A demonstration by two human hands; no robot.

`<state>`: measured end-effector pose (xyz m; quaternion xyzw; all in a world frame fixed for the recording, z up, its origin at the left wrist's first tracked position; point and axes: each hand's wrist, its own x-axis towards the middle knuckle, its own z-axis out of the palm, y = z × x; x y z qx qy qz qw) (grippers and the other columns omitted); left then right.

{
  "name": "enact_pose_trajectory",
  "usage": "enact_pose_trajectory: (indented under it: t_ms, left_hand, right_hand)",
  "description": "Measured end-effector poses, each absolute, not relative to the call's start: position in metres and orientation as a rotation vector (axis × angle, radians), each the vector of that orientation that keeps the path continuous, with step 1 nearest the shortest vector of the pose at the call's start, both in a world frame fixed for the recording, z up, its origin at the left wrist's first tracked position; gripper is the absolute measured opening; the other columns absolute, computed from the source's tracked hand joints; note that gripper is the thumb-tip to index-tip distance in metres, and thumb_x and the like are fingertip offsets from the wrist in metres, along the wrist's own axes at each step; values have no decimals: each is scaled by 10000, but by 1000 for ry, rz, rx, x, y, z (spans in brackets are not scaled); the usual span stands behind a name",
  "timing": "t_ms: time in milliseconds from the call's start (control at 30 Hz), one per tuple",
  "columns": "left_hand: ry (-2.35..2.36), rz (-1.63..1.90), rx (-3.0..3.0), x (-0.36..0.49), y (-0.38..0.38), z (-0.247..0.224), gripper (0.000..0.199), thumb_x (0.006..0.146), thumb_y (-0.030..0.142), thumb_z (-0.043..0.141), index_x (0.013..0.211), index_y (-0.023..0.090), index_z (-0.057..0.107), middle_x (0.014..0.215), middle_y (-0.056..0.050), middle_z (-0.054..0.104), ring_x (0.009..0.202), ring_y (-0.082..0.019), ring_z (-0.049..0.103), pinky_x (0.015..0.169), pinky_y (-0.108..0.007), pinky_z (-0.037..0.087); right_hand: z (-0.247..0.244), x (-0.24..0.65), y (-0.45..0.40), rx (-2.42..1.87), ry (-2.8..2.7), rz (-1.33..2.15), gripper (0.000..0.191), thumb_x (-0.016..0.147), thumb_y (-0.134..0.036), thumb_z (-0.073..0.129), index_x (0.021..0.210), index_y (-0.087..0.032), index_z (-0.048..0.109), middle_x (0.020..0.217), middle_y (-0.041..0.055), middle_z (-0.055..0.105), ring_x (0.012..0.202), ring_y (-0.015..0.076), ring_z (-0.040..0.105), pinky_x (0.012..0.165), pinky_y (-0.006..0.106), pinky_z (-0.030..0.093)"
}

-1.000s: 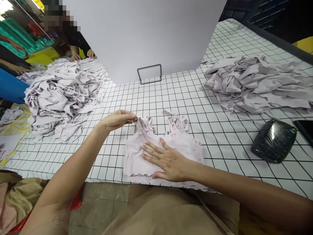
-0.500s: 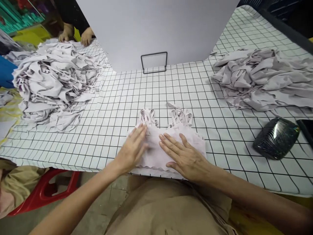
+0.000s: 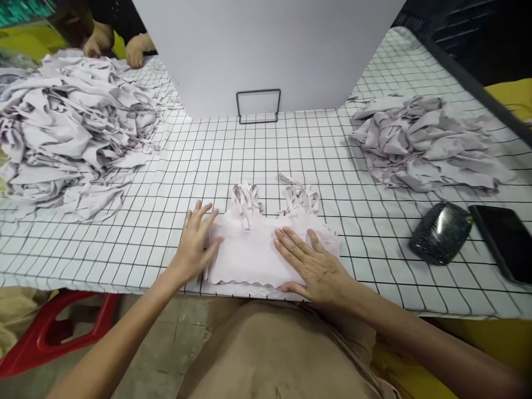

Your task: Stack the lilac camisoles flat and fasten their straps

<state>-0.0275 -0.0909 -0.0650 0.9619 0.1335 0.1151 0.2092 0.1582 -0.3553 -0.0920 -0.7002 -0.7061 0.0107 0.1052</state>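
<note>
A pale pink garment with a wavy lower hem lies flat at the table's front edge, its looped straps bunched in two clusters at the top. My right hand rests flat on its right half, fingers spread. At the garment's left edge is my left hand, fingers apart and slightly bent, with nothing held; whether its thumb touches the cloth I cannot tell.
Heaped pale garments lie left, and a smaller heap right. A grey-white panel stands behind a black wire frame. Right are a dark shiny object and a phone. Another person's hands are back left.
My left hand has moved left off the garment's upper left part to its left edge. My right hand stays flat on the cloth. The view has shifted a little, showing more of the phone.
</note>
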Motion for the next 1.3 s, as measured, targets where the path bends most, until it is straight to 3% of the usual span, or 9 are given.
enact_pose_trajectory:
  t_ms: [167,267,367,467,567,733,933,1067,1300]
  left_hand:
    - [249,261,2854,-39,-126,-79,741,1048,362,452,1651,219,46,1689,-161,228,1585,-323,111,1265,-585,196]
    - [302,434,2812,-34,-121,-75,647,1047,283,471,1631,264,194,1683,-146,253,1583,-336,105,1248,-669,129]
    - [171,649,2660,-7,-114,-56,535,1011,225,548,1528,296,430,1596,-113,446,1555,-326,254,1240,-668,205]
    - [91,656,2423,32,-113,-36,366,988,244,587,1351,255,629,1361,-102,676,1373,-278,558,1156,-524,458]
    - [169,562,2233,67,-115,-23,259,967,298,611,1183,225,730,1168,-96,763,1152,-258,699,1042,-462,555]
    - [330,334,1966,99,-117,-14,247,903,357,668,1058,200,777,1115,-98,778,1039,-246,720,944,-419,585]
    - [467,181,1646,108,-121,-14,262,828,360,742,1003,170,789,1040,-112,788,947,-228,729,803,-354,595]
    - [469,182,1474,118,-129,-18,245,788,329,770,971,168,789,1017,-106,784,862,-182,706,773,-326,581]
    - [436,179,1239,144,-151,-10,407,705,310,877,1062,155,759,1044,-106,764,831,-165,709,792,-345,590]
  right_hand:
    - [-79,178,-355,-1993,-2022,243,719,1046,-580,379,1620,-172,235,1631,156,355,1511,326,336,1150,680,334]
    - [-66,220,-336,-1948,-1720,120,414,1087,-360,374,1440,-249,558,1385,104,644,1297,263,570,1084,574,452]
    - [-58,268,-298,-1957,-1545,-60,305,1026,-234,458,1139,-223,742,1059,112,695,1046,262,604,915,479,523]
    - [-59,304,-258,-2088,-1628,30,207,935,-231,581,1048,-210,753,1009,114,655,1011,288,539,895,516,480]
    - [-64,325,-231,-2228,-1491,81,174,907,-329,629,965,-202,732,1027,116,649,1038,307,510,960,617,397]
    - [-68,338,-219,-2206,-1277,385,337,780,-464,765,636,-205,604,767,70,670,1006,309,526,979,633,375]
    - [-40,326,-247,-1750,-966,492,265,788,-427,760,831,-186,658,860,50,712,873,205,657,857,403,517]
    - [-17,307,-273,-1348,-691,649,358,656,-391,892,874,-188,694,829,26,724,840,189,691,852,376,535]
    - [-14,275,-290,-1286,-592,589,304,681,-404,881,794,-208,678,792,-2,676,754,146,624,803,345,537]
